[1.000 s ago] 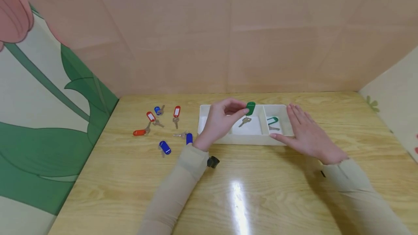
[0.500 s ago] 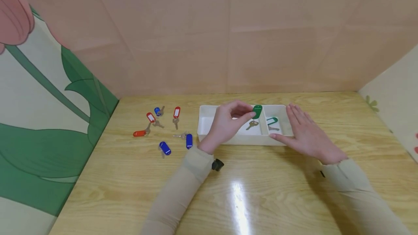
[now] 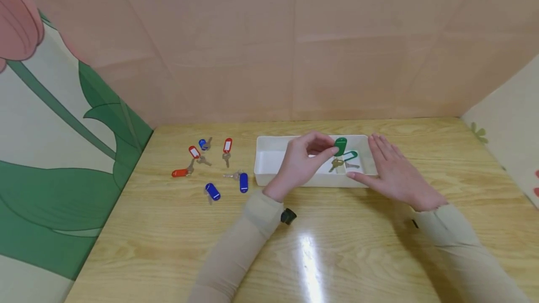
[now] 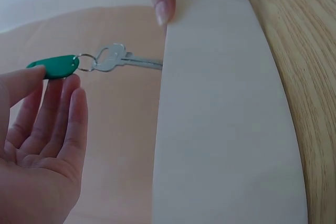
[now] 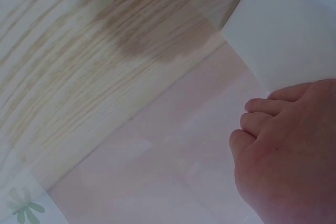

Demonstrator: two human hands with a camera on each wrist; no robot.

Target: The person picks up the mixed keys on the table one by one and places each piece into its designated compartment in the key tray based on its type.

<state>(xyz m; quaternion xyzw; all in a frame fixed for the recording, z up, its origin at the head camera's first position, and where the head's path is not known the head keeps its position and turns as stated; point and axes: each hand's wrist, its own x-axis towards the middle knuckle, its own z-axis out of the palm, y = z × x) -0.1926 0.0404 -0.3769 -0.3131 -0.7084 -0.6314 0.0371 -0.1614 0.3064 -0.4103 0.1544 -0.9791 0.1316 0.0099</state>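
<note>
A green key tag [image 3: 340, 146] is pinched between the thumb and fingers of the left hand [image 3: 301, 162], its key [image 3: 336, 165] hanging over the white tray [image 3: 316, 181] near the divider. The left wrist view shows the same green tag [image 4: 60, 66] and key [image 4: 111, 59], the key's tip hidden behind the tray wall [image 4: 226, 114]. Another green-rimmed tag [image 3: 351, 155] with a key lies in the tray's right compartment. The right hand [image 3: 396, 174] rests against the tray's right end with straight fingers, its thumb on the front rim. In the right wrist view, this hand [image 5: 289, 150] touches the white wall.
Left of the tray, on the wooden table [image 3: 160, 237], lie several keys with tags: red ones [image 3: 179, 173], [image 3: 228, 145] tags with white labels, and blue ones [image 3: 213, 191]. A dark object [image 3: 288, 216] shows at the left cuff. Walls stand behind and at both sides.
The left hand has moved to the right over the tray with the green tag and its key, from the middle compartment to near the right divider. The right hand has stayed at the tray's end.
</note>
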